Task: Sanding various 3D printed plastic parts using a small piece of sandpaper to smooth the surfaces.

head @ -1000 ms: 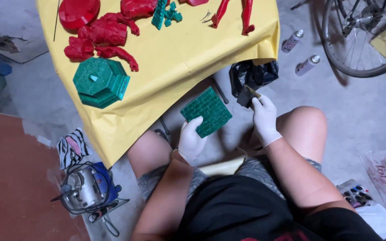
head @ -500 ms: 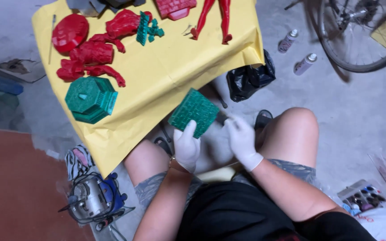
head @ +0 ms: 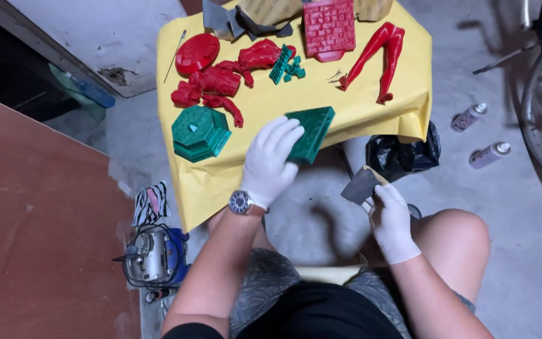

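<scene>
A: While hovering over the near edge of the yellow sheet [head: 371,116], gripping the green textured panel [head: 310,133] with the gloved left hand [head: 270,164]: fingers curling over its near-left edge, thumb hidden underneath. Holding firm, by the look of it.

B: Noting the panel's position: half over the sheet, its lower corner overhanging the edge above bare concrete. Long axis running from lower left up to upper right, away from the grip.

A: Pinching a small dark grey sanding sheet [head: 360,185] in the gloved right hand [head: 391,221], closed on its lower corner, sitting low and to the right, well apart from the panel.

B: Judging the left hand far nearer the panel; right hand lying down and right of it, with open floor between.

A: Checking neighbours. Green octagonal stepped piece [head: 200,132] lying just left of the left hand, near but apart. Red figure parts [head: 221,81] further up; red legs [head: 381,53] up right; red brick-pattern panel [head: 329,28] at the far edge.

B: Finding free yellow surface just above and to the right of the panel. Black bag [head: 409,157] crowding the sheet's right corner below.
</scene>
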